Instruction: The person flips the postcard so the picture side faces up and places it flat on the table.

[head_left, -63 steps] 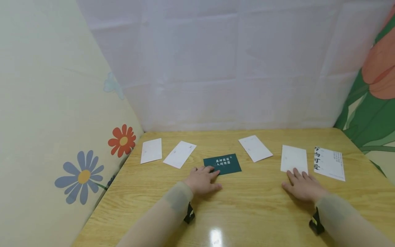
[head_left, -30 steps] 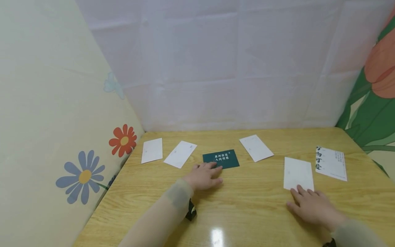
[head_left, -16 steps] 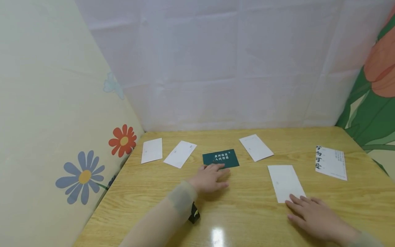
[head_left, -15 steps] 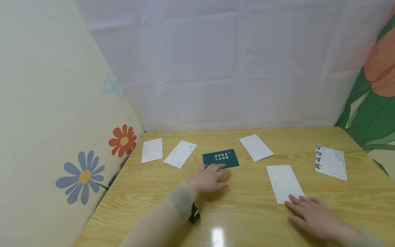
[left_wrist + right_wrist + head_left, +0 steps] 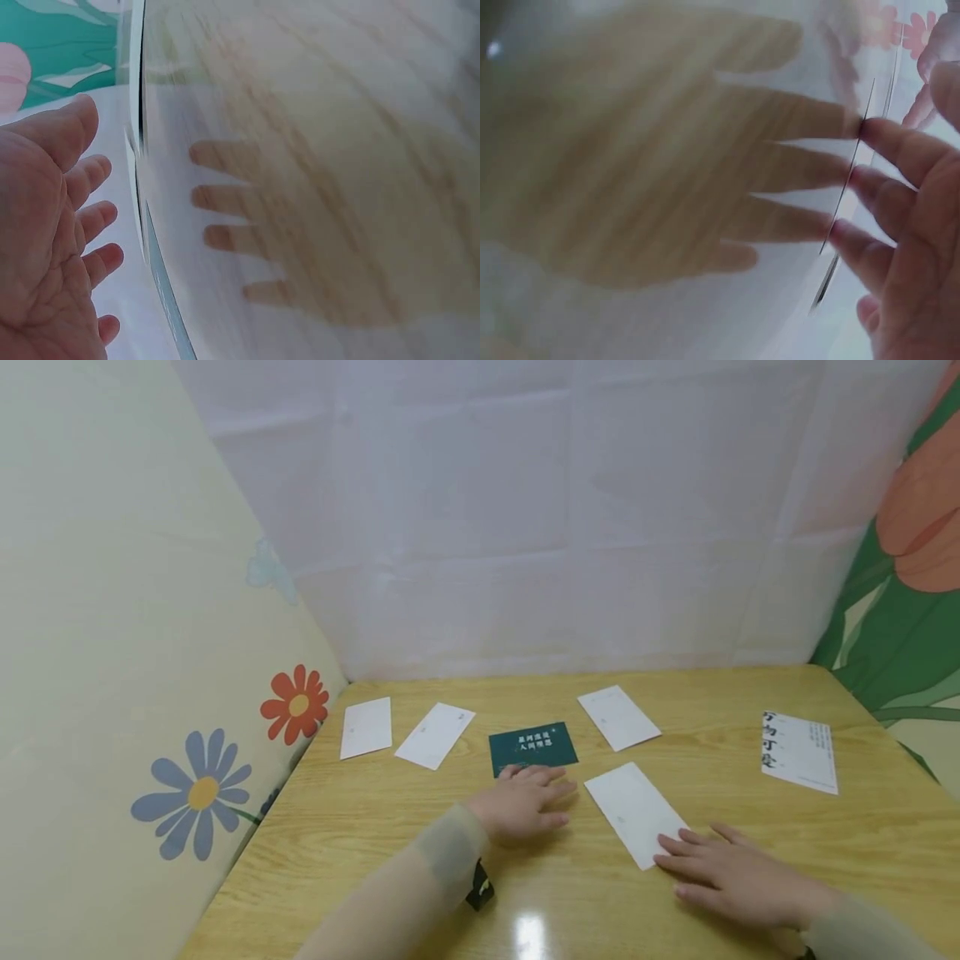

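Note:
My right hand (image 5: pixel 738 872), fingers extended, rests its fingertips on the near right corner of a white card (image 5: pixel 633 814) lying slanted on the wooden table. The right wrist view shows those fingertips (image 5: pixel 844 229) meeting the card's thin edge (image 5: pixel 847 184). Just left of that card, my left hand (image 5: pixel 525 802) has its fingers spread low over the near edge of a dark green card (image 5: pixel 534 745) with white Chinese characters. In the left wrist view the left hand's fingers (image 5: pixel 97 217) stand apart from their reflection in the glossy tabletop, holding nothing.
Two white cards, a left one (image 5: pixel 366 728) and a slanted one (image 5: pixel 435 737), lie at the far left. Another white card (image 5: pixel 618 718) is behind the middle. A card with black characters (image 5: pixel 798 752) lies at the right. A white cloth (image 5: pixel 525 568) hangs behind the wooden table (image 5: pixel 360 843).
The right hand has slid the white card from the right toward me and leftward, turning it to a slant. The left hand has shifted slightly right; the green card moved a little away earlier.

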Available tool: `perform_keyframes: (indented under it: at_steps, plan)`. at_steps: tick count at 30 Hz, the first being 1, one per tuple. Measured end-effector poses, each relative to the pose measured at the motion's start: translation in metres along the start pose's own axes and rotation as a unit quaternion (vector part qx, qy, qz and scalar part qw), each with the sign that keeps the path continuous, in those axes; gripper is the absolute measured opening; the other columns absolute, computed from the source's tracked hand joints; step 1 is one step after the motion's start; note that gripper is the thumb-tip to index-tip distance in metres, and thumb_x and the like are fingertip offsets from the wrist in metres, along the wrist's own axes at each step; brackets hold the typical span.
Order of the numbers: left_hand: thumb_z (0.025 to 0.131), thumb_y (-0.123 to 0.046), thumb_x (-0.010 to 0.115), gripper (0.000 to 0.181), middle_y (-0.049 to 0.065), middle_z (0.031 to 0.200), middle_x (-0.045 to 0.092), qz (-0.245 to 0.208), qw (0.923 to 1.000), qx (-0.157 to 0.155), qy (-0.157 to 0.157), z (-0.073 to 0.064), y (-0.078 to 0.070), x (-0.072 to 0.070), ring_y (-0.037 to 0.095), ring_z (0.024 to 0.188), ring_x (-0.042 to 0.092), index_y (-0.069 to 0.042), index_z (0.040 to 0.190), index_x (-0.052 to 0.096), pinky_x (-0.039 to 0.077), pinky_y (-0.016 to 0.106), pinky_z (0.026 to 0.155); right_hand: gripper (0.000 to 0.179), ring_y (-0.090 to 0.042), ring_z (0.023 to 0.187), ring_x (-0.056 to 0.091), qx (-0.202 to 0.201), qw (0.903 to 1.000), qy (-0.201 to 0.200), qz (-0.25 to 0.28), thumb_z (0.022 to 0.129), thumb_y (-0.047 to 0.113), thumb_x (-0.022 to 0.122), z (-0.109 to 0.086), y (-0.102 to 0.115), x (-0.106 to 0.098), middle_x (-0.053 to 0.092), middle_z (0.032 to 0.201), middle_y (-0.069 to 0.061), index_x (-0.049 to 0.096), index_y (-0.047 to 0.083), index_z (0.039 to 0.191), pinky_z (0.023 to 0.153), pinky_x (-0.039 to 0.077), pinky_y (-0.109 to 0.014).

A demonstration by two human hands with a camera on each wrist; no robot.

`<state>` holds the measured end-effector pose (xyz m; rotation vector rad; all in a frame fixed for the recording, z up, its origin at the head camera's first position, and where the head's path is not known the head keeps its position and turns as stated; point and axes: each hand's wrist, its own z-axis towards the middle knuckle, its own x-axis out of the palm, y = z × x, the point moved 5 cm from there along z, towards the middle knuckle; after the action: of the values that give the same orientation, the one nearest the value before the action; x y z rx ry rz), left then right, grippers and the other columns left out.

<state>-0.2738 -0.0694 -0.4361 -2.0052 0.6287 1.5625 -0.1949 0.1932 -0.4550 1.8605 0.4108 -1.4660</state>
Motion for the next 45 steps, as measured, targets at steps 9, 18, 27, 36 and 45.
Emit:
perform_keyframes:
  at_steps: [9, 18, 27, 36, 45]
  plan:
    - [0.101, -0.05, 0.037, 0.05, -0.011, 0.157, 0.024, 0.012, 0.9995, 0.017, 0.024, -0.007, -0.003, 0.007, 0.02, 0.146, 0.015, -0.034, 0.148, 0.036, 0.015, 0.057, 0.112, 0.045, -0.03, 0.137, 0.037, -0.039, 0.9978, 0.052, 0.014, 0.1, 0.051, 0.038, 0.028, 0.008, -0.001, 0.044, 0.147, 0.007, 0.054, 0.033, 0.137, 0.108, 0.014, -0.059]
    - [0.101, -0.048, 0.039, 0.048, -0.011, 0.153, 0.033, 0.037, 0.9986, 0.017, 0.033, -0.026, -0.005, 0.01, 0.021, 0.144, 0.022, -0.032, 0.146, 0.041, 0.014, 0.057, 0.112, 0.04, -0.032, 0.137, 0.036, -0.028, 0.9963, 0.078, 0.025, 0.1, 0.048, 0.04, 0.048, 0.01, -0.01, 0.047, 0.144, 0.009, 0.061, 0.031, 0.13, 0.11, 0.014, -0.061]
    - [0.099, -0.048, 0.043, 0.046, -0.007, 0.148, 0.041, 0.038, 0.9988, 0.024, 0.02, -0.043, -0.004, 0.015, 0.02, 0.141, 0.027, -0.032, 0.143, 0.047, 0.016, 0.058, 0.111, 0.037, -0.032, 0.135, 0.039, 0.008, 0.9973, 0.064, 0.036, 0.099, 0.045, 0.046, 0.063, 0.01, -0.018, 0.051, 0.14, 0.007, 0.065, 0.027, 0.125, 0.111, 0.014, -0.058]
    - [0.097, -0.048, 0.049, 0.042, -0.006, 0.136, 0.051, 0.002, 0.9995, 0.032, 0.004, -0.051, -0.005, 0.014, 0.013, 0.127, 0.045, -0.031, 0.135, 0.055, 0.018, 0.057, 0.111, 0.019, -0.022, 0.112, 0.057, 0.016, 0.9953, 0.023, 0.093, 0.094, 0.03, 0.061, 0.083, 0.007, -0.019, 0.064, 0.118, 0.005, 0.069, 0.022, 0.11, 0.098, 0.041, -0.05]
    - [0.094, -0.049, 0.054, 0.043, -0.004, 0.132, 0.053, -0.027, 0.9994, 0.018, 0.011, -0.059, -0.008, 0.015, 0.012, 0.117, 0.054, -0.03, 0.132, 0.058, 0.021, 0.051, 0.112, 0.019, -0.013, 0.087, 0.052, 0.071, 0.9912, -0.001, 0.112, 0.085, 0.018, 0.073, 0.096, 0.014, -0.02, 0.057, 0.094, 0.007, 0.065, 0.015, 0.102, 0.083, 0.047, -0.041]
